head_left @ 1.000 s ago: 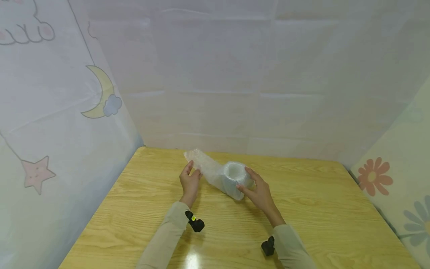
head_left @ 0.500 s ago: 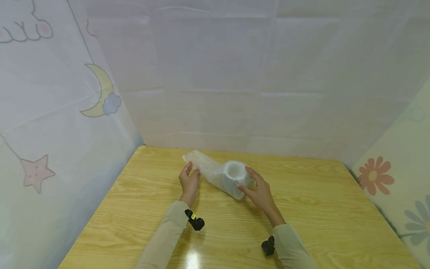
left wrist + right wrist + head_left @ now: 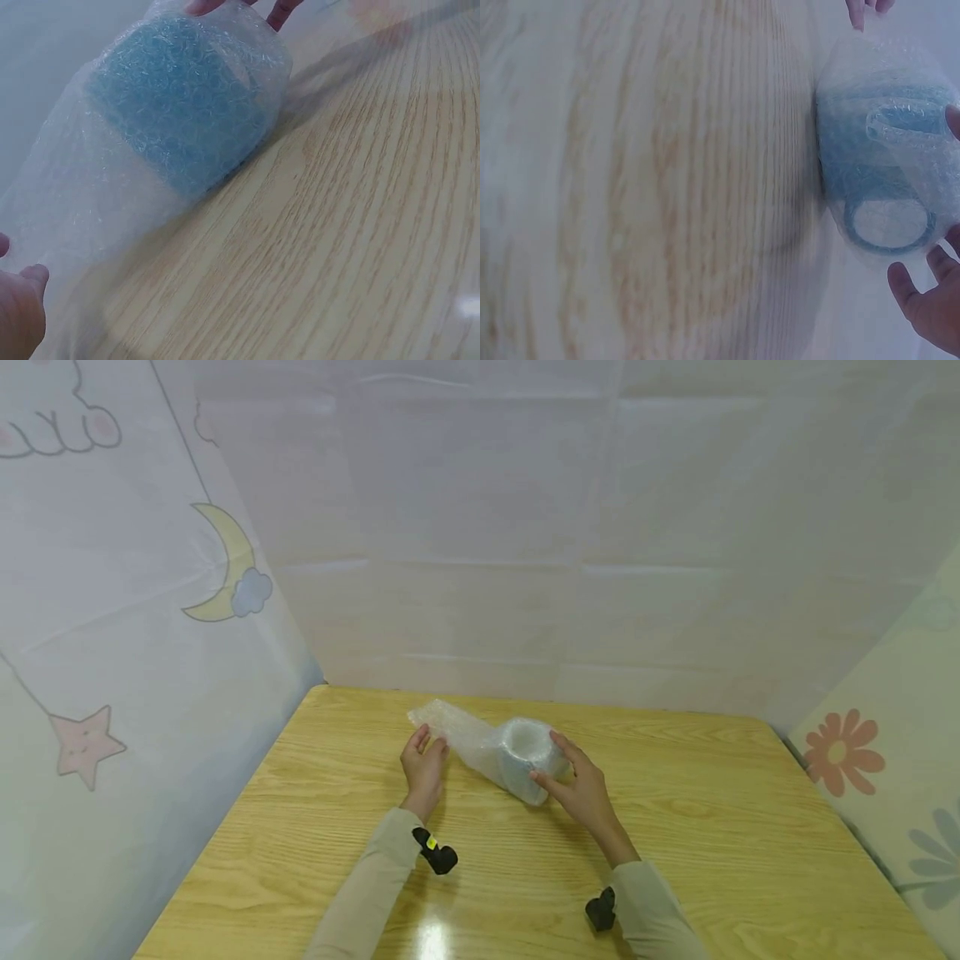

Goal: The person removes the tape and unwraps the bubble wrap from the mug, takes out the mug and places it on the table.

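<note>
A light blue, cup-like item with a round pale opening (image 3: 528, 741) sits inside clear bubble wrap (image 3: 90, 195). A loose tail of the wrap (image 3: 457, 727) stretches to the left and away from me. My left hand (image 3: 422, 768) holds that tail at its near edge, between thumb and fingers. On the other side, my right hand (image 3: 585, 789) grips the wrapped item, with its thumb in front and fingers round the far right side. Through the film, the right wrist view shows a blue ring (image 3: 849, 225) around a pale middle.
The wooden tabletop (image 3: 712, 827) spreads around the wrapped item. A pale sheet (image 3: 480, 527) hangs behind the table, with printed sheets at both sides. Black wrist devices (image 3: 438, 853) are worn at both cuffs.
The far end of the loose wrap tail has sunk slightly. Both hands keep nearly the same places, and the wrapped item has barely moved.
</note>
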Tool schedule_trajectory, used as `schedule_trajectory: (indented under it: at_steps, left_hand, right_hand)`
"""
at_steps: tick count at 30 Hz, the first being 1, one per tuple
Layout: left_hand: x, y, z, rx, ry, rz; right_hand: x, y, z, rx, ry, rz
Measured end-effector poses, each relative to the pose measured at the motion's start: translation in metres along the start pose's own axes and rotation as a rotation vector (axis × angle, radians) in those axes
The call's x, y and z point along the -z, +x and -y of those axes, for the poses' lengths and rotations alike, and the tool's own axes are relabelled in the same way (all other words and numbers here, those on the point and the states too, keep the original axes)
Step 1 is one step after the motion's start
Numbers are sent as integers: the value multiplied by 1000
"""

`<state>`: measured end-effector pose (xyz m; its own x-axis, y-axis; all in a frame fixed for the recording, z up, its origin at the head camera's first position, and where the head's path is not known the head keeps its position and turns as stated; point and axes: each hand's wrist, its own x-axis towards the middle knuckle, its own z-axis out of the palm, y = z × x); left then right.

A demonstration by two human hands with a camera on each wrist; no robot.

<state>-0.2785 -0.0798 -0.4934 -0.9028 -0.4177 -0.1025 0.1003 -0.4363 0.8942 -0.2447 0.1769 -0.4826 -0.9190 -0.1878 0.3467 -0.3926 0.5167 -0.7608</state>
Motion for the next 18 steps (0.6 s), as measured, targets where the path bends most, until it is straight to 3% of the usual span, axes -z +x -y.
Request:
schedule_trajectory:
  at_steps: [7, 18]
  left_hand:
    - [3, 3, 0, -24, 48, 15]
    - [13, -3, -10, -116, 163, 75]
  right_hand:
    - [1, 0, 2, -3, -1, 9]
    - [4, 2, 8, -5, -38, 34]
